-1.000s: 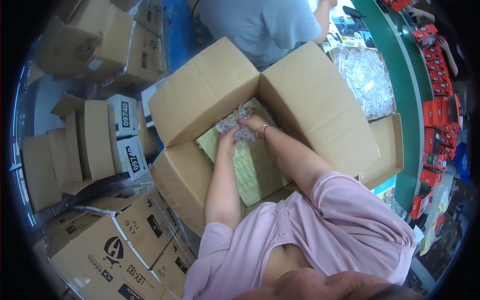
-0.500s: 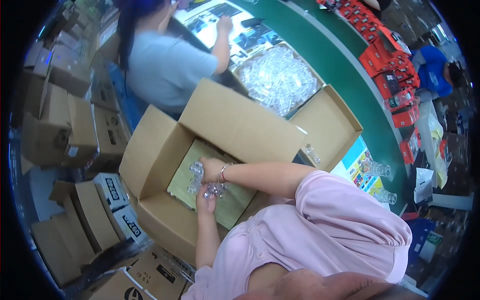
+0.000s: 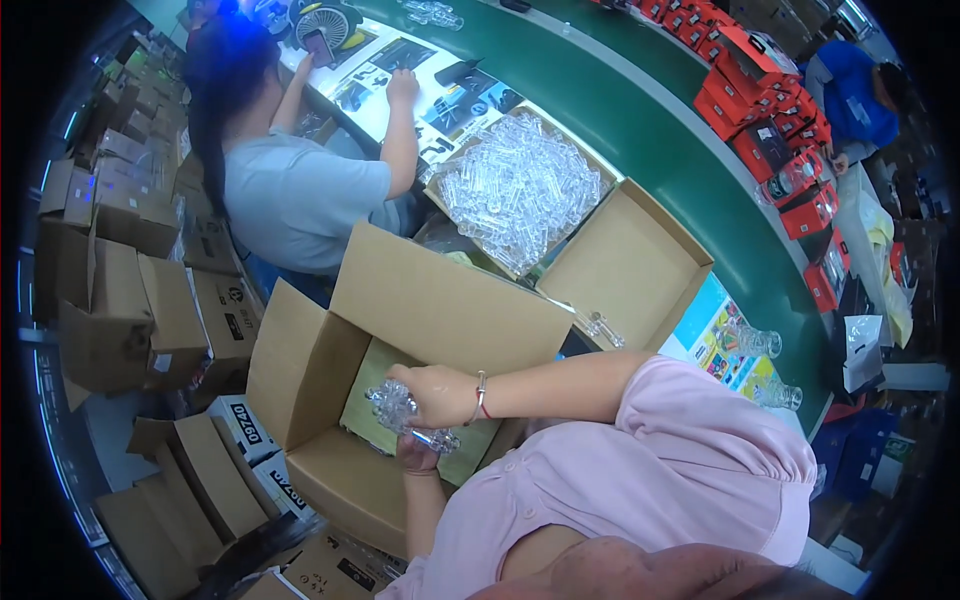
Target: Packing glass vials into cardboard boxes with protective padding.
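My right hand (image 3: pixel 440 396), with a bracelet at the wrist, is closed round a bunch of clear tube-shaped pieces (image 3: pixel 391 404). Just below it, my left hand (image 3: pixel 418 456) is closed on more clear pieces (image 3: pixel 437 439), its fingers partly hidden behind them. Both hands are over an open cardboard carton (image 3: pixel 340 485). Inside the carton lies a flat yellowish sheet (image 3: pixel 372 376); what is under it is hidden.
A box heaped with clear pieces (image 3: pixel 520 190) stands on the green table (image 3: pixel 650 130), beside an open shallow carton (image 3: pixel 640 250). Clear bottle-like pieces (image 3: pixel 755 342) lie at the right. A co-worker (image 3: pixel 300 195) sits beyond my carton. Stacked cartons (image 3: pixel 110 330) fill the left; red boxes (image 3: pixel 740 110) line the far right.
My hands have drawn the clear pieces into a tighter bunch, and my right hand now covers more of them. The whole view has shifted, bringing more of the co-worker's table into sight.
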`<move>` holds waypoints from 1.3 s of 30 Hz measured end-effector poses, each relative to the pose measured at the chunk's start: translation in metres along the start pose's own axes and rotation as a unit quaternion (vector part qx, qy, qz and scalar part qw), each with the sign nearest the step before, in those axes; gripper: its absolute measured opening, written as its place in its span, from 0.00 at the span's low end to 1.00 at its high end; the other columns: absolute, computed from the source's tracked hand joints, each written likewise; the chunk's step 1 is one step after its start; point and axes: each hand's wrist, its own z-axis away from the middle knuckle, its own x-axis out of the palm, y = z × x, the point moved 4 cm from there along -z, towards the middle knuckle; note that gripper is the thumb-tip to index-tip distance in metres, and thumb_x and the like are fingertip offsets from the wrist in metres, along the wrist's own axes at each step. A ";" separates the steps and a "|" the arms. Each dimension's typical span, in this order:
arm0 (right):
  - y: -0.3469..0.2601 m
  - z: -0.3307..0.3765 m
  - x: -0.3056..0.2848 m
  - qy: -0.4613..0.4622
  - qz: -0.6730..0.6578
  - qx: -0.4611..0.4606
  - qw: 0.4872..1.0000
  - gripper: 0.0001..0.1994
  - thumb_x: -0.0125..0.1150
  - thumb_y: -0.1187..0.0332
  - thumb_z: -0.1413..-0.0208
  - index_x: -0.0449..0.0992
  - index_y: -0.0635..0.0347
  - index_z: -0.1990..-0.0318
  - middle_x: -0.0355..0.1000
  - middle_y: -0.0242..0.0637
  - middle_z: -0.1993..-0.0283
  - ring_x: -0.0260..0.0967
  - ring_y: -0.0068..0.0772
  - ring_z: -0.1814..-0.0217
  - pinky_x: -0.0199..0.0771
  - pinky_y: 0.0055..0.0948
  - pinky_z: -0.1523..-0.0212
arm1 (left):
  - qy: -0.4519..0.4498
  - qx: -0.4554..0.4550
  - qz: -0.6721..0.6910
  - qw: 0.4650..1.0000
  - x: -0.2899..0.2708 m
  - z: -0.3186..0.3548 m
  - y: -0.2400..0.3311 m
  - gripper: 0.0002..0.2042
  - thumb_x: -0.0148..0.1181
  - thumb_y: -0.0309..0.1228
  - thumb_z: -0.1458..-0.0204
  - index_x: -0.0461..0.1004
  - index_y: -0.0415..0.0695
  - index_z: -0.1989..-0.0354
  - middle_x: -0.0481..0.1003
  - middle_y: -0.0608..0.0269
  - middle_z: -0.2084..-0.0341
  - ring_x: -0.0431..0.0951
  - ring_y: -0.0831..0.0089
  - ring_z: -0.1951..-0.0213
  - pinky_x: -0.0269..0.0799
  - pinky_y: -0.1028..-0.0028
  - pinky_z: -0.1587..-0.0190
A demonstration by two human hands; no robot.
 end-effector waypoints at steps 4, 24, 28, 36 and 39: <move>-0.005 0.003 -0.018 0.021 -0.007 -0.057 0.998 0.27 0.62 0.68 0.65 0.59 0.62 0.54 0.69 0.51 0.68 0.68 0.54 0.64 0.68 0.43 0.64 | -0.009 -0.015 -0.083 0.996 -0.003 -0.003 0.003 0.39 0.64 0.40 0.64 0.53 0.43 0.42 0.61 0.56 0.47 0.63 0.58 0.46 0.61 0.58 0.46; 0.025 -0.036 -0.037 0.023 -0.302 0.014 0.953 0.31 0.65 0.65 0.62 0.58 0.64 0.49 0.69 0.36 0.62 0.67 0.27 0.60 0.67 0.28 0.58 | 0.053 -0.110 0.183 0.975 -0.083 -0.016 -0.046 0.37 0.67 0.36 0.66 0.57 0.47 0.44 0.67 0.56 0.54 0.72 0.58 0.57 0.67 0.54 0.51; 0.029 -0.023 -0.149 0.119 -0.355 0.086 0.923 0.33 0.66 0.70 0.60 0.54 0.61 0.47 0.70 0.40 0.61 0.70 0.30 0.58 0.70 0.31 0.57 | 0.048 -0.109 0.207 0.971 -0.115 -0.017 -0.059 0.33 0.64 0.36 0.63 0.58 0.45 0.45 0.67 0.54 0.53 0.72 0.58 0.57 0.68 0.53 0.53; 0.157 0.088 -0.325 0.505 -0.280 0.109 0.809 0.20 0.60 0.71 0.56 0.62 0.63 0.54 0.68 0.37 0.64 0.69 0.30 0.67 0.71 0.28 0.67 | 0.267 -0.083 0.135 0.950 -0.194 -0.018 -0.054 0.17 0.56 0.32 0.54 0.67 0.40 0.55 0.73 0.56 0.63 0.73 0.62 0.60 0.71 0.64 0.59; 0.189 0.101 -0.344 0.542 -0.246 0.136 0.792 0.21 0.61 0.72 0.57 0.62 0.63 0.55 0.68 0.36 0.66 0.68 0.30 0.69 0.71 0.28 0.67 | 0.263 -0.068 0.038 0.961 -0.196 -0.024 -0.040 0.16 0.58 0.28 0.58 0.68 0.41 0.58 0.73 0.59 0.64 0.73 0.67 0.64 0.70 0.68 0.61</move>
